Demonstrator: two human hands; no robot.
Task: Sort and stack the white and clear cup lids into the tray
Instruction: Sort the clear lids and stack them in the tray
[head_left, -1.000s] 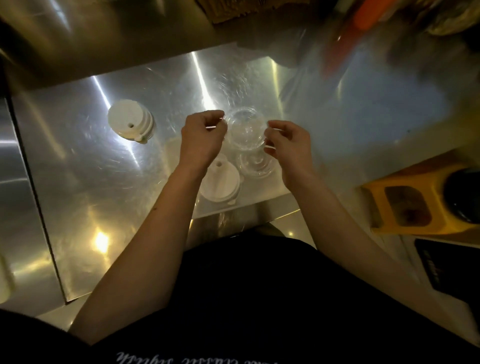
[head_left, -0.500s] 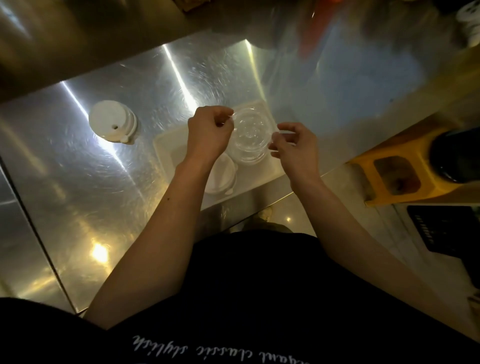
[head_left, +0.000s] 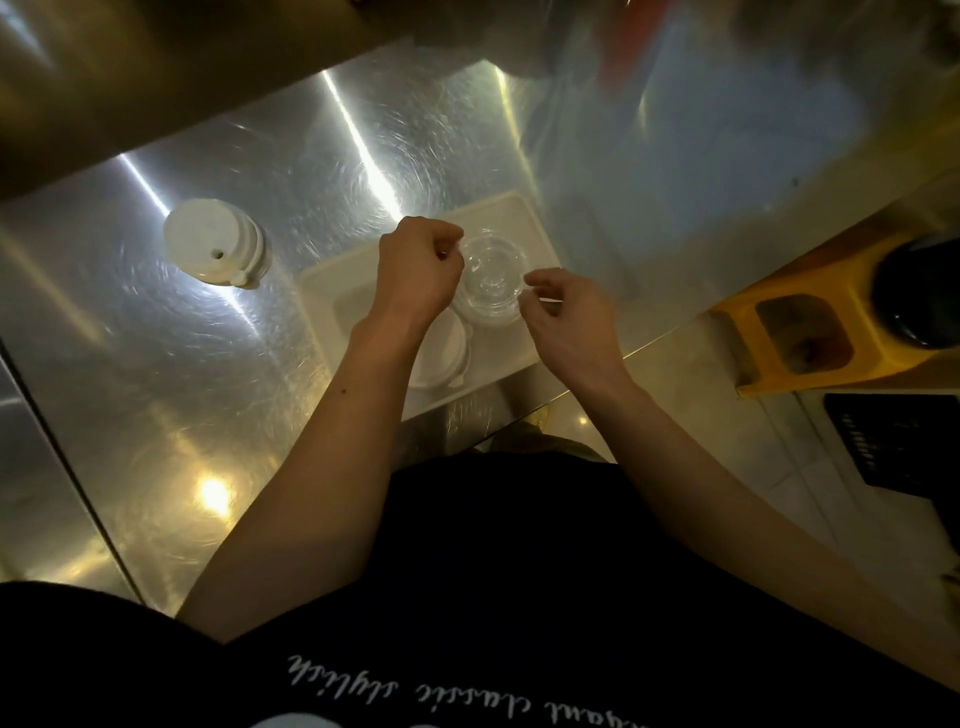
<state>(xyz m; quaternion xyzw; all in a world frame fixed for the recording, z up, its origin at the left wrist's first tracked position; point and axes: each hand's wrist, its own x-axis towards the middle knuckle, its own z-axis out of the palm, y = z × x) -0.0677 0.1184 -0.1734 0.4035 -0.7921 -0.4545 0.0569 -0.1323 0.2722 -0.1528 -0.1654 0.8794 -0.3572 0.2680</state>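
A white tray (head_left: 511, 215) lies on the steel tabletop (head_left: 208, 364), near its front edge. Inside the tray, at its right end, stands a stack of clear lids (head_left: 491, 283). Just left of that stack, also in the tray, sits a stack of white lids (head_left: 447, 353), partly hidden under the left wrist.

The left hand (head_left: 418, 273) is curled into a loose fist at the left edge of the clear stack, thumb and forefinger pinched together; whether the grip has hold of a lid rim cannot be told. The right hand (head_left: 563, 312) hovers at the right edge of the same stack, its fingers bent and slightly parted; its grip on anything cannot be made out either.

Well to the left of the tray, a second stack of white lids (head_left: 215, 241) stands on the bare tabletop. Right of the tray, past the tabletop edge, is a yellow stool (head_left: 795, 332).
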